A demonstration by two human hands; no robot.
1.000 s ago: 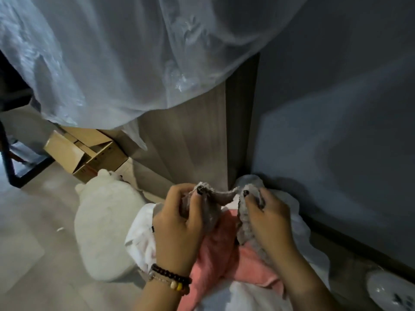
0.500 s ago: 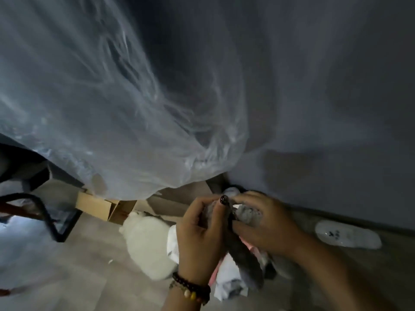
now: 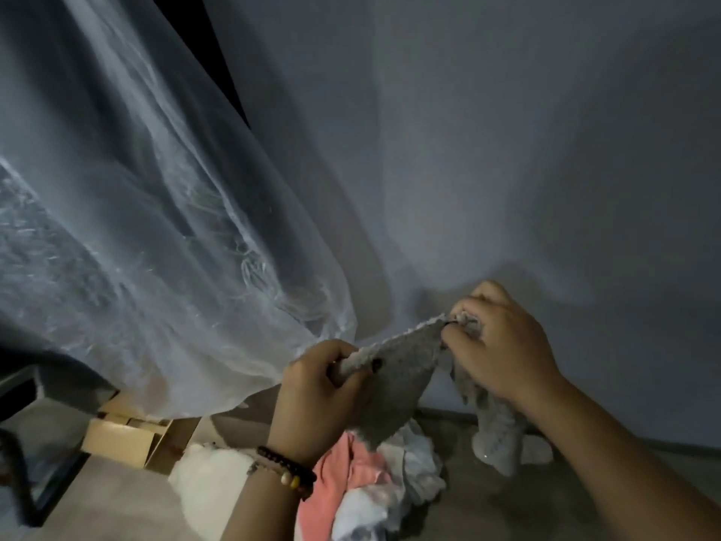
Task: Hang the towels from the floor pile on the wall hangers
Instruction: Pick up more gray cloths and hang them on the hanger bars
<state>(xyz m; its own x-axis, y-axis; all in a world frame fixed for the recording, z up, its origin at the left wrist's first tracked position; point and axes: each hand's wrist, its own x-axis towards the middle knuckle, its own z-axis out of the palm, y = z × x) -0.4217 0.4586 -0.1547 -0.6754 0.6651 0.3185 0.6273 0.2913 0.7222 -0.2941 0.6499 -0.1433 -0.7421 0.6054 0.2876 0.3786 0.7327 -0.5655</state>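
Grey wall (image 3: pixel 507 150) fills the upper right and centre of the frame, no hangers visible on the part shown. Sheer plastic sheet (image 3: pixel 136 228) drapes over the whole left side, hiding whatever is under it; dark gap at top left unreadable. Floor (image 3: pixel 97 501) runs along the bottom. Dark metal frame (image 3: pixel 23 493) cut off at lower left edge. Cardboard box (image 3: pixel 125 439) sits low left, partly under the sheet hem. White fluffy item (image 3: pixel 210 486) on the floor beside the box, shape unclear. Towel pile (image 3: pixel 390 486) at bottom centre, pink and white cloth, partly blocked by the left forearm with a bead bracelet (image 3: pixel 288 468). Grey towel (image 3: pixel 402 376) is held up in mid-frame above the pile, top edge stretched between both hands, rest hanging down; a second hanging part drops below the right wrist. Left hand (image 3: pixel 320 392) has fingers curled, thumb and fingers pinching the towel's left corner. Right hand (image 3: pixel 495 345) is higher, fingers curled, pinching the bunched right corner. Frame dim and soft.
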